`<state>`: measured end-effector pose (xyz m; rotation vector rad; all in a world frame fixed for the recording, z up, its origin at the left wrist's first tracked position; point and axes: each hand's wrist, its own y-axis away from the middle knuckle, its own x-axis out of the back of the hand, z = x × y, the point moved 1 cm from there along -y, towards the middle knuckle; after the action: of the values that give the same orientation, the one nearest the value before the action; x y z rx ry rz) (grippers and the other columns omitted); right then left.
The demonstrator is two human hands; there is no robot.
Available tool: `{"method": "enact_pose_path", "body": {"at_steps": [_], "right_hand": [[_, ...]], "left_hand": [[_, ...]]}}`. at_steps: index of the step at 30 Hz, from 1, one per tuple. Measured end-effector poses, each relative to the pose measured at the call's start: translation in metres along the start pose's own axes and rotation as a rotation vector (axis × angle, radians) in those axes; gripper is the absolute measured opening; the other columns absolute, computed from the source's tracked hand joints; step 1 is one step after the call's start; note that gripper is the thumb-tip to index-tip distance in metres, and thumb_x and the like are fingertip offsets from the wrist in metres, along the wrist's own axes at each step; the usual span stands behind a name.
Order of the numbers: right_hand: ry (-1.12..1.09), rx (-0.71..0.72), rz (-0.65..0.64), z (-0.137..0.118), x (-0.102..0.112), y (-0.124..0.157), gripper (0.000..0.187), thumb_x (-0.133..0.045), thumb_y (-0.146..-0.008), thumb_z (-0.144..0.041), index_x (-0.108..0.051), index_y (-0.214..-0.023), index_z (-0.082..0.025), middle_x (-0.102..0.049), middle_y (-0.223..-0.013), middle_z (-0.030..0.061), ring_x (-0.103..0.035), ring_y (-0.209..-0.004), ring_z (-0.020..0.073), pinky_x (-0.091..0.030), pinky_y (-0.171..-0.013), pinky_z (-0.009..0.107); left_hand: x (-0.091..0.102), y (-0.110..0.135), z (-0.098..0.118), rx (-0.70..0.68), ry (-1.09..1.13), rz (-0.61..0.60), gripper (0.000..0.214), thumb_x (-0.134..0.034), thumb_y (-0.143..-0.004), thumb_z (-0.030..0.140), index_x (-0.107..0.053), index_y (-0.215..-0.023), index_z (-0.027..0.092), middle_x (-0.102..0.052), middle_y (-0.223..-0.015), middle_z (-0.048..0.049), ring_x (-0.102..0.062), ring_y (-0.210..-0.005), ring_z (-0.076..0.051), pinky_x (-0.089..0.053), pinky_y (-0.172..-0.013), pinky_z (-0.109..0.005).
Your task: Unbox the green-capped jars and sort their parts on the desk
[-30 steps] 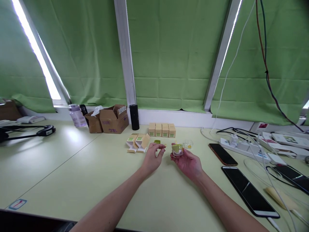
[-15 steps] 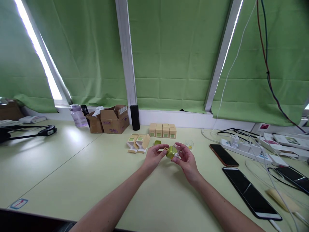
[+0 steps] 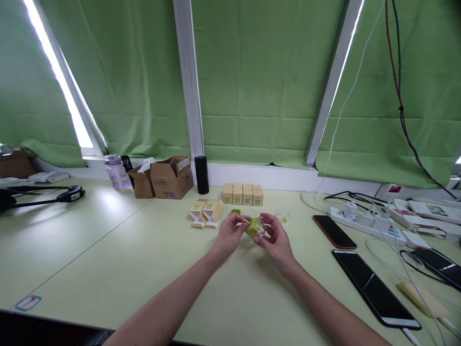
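A small green rounded case (image 3: 254, 227), with a yellowish loop at its left end and a clear plastic part at its right, is held above the table between my two hands. My left hand (image 3: 231, 235) pinches it at the loop end. Round the clear part curl the thumb and fingers of my right hand (image 3: 275, 240). Just behind my left fingers lies another small green piece (image 3: 235, 212), partly hidden. A clear plastic piece with a yellow spot (image 3: 283, 216) lies beyond my right hand.
Two opened cartons (image 3: 207, 213) lie left of my hands, with a row of several small tan boxes (image 3: 242, 194) behind. At the back stand cardboard boxes (image 3: 172, 179) and a black cylinder (image 3: 201, 175). Phones (image 3: 374, 288), cables and a power strip (image 3: 367, 223) occupy the right side.
The clear part sits closer against the green case now. My right hand and the case have shifted slightly left, while my left hand has barely moved.
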<state>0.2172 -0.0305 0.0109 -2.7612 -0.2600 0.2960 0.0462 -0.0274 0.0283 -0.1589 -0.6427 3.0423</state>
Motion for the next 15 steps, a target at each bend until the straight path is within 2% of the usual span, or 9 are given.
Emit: {"method": "enact_pose_path", "body": {"at_steps": [7, 15], "right_hand": [[0.038, -0.003, -0.02, 0.0026, -0.0014, 0.0001, 0.063, -0.087, -0.072, -0.038, -0.057, -0.127, -0.031, -0.055, -0.119, 0.0056, -0.064, -0.104, 0.0219, -0.06, -0.084, 0.036], [0.148, -0.024, 0.029, 0.0051, -0.0016, -0.0022, 0.057, -0.087, -0.068, -0.037, -0.063, -0.118, -0.027, -0.064, -0.111, 0.006, -0.064, -0.104, 0.0243, -0.058, -0.082, 0.037]], "left_hand": [[-0.0008, 0.0036, 0.0007, -0.075, -0.103, -0.017, 0.024, -0.069, -0.091, 0.042, -0.059, -0.088, 0.021, -0.072, -0.108, -0.0101, -0.07, -0.106, -0.024, -0.057, -0.089, -0.039], [0.004, 0.0025, -0.0022, -0.046, -0.265, -0.029, 0.019, -0.061, -0.095, 0.038, -0.054, -0.087, 0.022, -0.072, -0.109, -0.0086, -0.07, -0.104, -0.023, -0.055, -0.087, -0.038]]}}
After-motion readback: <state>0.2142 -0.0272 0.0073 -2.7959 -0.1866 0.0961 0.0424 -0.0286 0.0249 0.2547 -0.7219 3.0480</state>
